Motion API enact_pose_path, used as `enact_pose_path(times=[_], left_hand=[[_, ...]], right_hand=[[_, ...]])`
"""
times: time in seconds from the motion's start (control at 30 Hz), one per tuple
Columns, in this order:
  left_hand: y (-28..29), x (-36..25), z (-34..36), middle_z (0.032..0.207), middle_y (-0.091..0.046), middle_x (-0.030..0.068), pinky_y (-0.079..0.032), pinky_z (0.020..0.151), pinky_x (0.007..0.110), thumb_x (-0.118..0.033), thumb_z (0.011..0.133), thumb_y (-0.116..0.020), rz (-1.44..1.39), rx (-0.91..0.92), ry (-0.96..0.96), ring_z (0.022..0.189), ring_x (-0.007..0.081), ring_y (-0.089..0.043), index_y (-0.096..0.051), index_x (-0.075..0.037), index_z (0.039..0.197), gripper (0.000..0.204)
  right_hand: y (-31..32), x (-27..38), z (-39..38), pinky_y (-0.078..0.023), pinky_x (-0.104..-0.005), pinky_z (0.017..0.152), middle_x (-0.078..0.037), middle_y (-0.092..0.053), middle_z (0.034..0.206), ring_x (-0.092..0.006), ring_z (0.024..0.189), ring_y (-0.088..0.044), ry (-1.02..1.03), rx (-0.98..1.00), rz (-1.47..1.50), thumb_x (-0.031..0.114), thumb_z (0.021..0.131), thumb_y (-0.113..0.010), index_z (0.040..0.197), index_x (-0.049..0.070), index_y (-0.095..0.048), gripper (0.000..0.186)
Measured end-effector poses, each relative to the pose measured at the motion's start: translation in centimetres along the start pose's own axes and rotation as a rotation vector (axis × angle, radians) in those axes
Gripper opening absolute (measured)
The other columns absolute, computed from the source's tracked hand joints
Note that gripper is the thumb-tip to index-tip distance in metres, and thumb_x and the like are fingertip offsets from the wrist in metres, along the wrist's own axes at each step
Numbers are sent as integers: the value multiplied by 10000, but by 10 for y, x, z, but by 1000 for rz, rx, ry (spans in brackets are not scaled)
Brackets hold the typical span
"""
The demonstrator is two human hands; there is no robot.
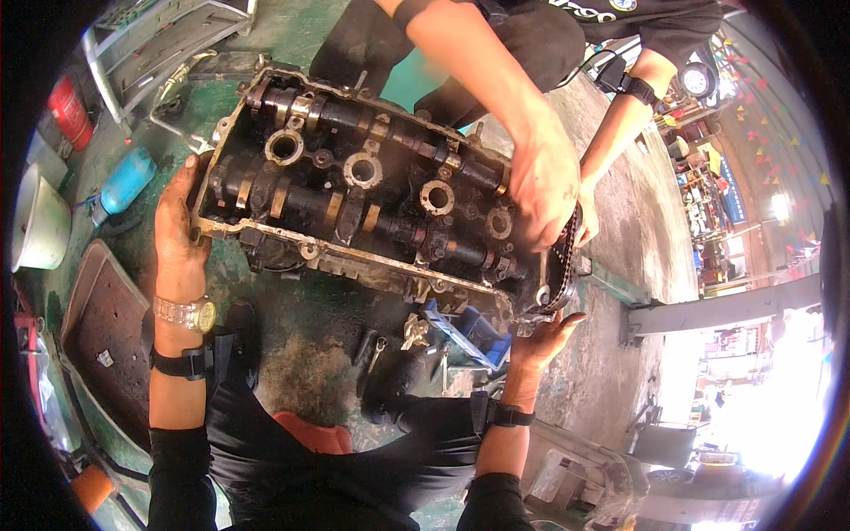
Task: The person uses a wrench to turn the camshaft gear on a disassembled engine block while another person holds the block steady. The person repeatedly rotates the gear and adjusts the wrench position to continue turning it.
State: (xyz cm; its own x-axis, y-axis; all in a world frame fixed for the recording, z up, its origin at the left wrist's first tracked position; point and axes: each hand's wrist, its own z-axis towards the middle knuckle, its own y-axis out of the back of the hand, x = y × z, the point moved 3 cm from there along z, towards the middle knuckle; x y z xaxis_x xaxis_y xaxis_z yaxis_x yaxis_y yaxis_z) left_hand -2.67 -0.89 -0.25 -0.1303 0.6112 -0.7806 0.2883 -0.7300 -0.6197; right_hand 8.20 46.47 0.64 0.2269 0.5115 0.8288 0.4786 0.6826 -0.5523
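Note:
An oily engine cylinder head [341, 212], with exposed camshafts, spans the middle of the view, tilted down to the right. My left hand [181, 230] grips its left end, a wristwatch below. My right hand [540, 345] holds its lower right corner from underneath, thumb stretched out, other fingers partly hidden. A chain [565, 257] runs round the right end. Across from me a co-worker's hand [544, 186] reaches onto that end, fingertips hidden in shadow, and their other hand [585, 221] is just behind it.
A red cylinder [69, 111], blue jug [124, 186], white bucket [40, 221] and metal tray [106, 345] lie left. Below the engine are a blue tool case [465, 336] and wrenches [376, 354]. A metal rack [150, 53] stands upper left, a steel beam [682, 310] right.

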Motion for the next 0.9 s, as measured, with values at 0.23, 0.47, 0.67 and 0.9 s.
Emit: enact_pose_path(times=[0.23, 0.47, 0.67, 0.9], left_hand=[[-1, -1, 0, 985, -640, 108, -481, 772, 277, -264, 903, -543, 4, 10, 2, 856, 173, -613, -594, 43, 1055, 346], [2, 1, 2, 992, -640, 110, -486, 766, 276, -247, 902, -541, -20, 6, 4, 857, 172, -616, -597, 43, 1052, 331], [2, 1, 2, 1001, -637, 113, -484, 774, 278, -236, 910, -525, -16, 12, 4, 864, 175, -615, -593, 49, 1059, 328], [0, 0, 1, 999, -638, 114, -485, 774, 280, -241, 912, -525, -13, 9, 22, 863, 176, -615, -591, 49, 1062, 332]], right_hand=[[1, 1, -1, -324, -529, 1005, -110, -402, 1369, -319, 1233, -390, -4, -15, -13, 688, 814, -420, 1352, 85, -378, 809], [-6, 1, -4, -315, -508, 1025, -130, -436, 1330, -319, 1225, -402, 8, -5, -18, 693, 835, -359, 1346, 74, -376, 803], [-2, 0, -3, -307, -513, 1028, -130, -406, 1355, -323, 1238, -384, 7, 15, -25, 706, 823, -364, 1348, 70, -370, 826], [0, 1, -4, -320, -541, 995, -109, -404, 1358, -318, 1222, -392, 12, -40, -85, 709, 812, -391, 1328, 73, -406, 819]])
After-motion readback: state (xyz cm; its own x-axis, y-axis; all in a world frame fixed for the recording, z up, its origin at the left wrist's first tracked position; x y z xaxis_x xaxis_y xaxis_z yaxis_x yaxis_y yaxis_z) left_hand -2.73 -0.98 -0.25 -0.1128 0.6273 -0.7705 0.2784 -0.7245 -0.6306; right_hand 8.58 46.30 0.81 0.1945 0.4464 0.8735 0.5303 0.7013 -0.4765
